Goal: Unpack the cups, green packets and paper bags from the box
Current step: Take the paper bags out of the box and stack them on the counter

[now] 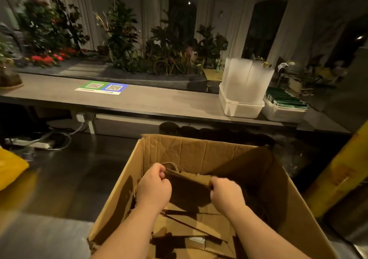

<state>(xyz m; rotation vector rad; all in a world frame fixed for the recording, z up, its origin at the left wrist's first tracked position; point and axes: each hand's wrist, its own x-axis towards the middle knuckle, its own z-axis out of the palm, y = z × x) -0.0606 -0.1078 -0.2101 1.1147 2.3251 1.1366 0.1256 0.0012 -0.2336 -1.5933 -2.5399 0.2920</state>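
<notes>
An open cardboard box (199, 151) stands in front of me with brown paper bags lying in it. Both of my hands are inside the box. My left hand (154, 187) grips the left top edge of a flat stack of brown paper bags (189, 189), and my right hand (227, 192) grips its right top edge. The stack stands upright above more paper bags (191, 225) on the box floor. On the counter behind, stacked clear cups (246, 77) stand in a white tub (239, 108), and green packets (284, 99) fill a second white tub (282, 114).
A long grey counter (139, 99) runs across behind the box, with a green and blue QR card (102, 88) on it. Potted plants line the back. A yellow bag (10, 167) lies at left, a yellow post (338, 173) at right. Cables and a power strip (37, 144) lie below the counter.
</notes>
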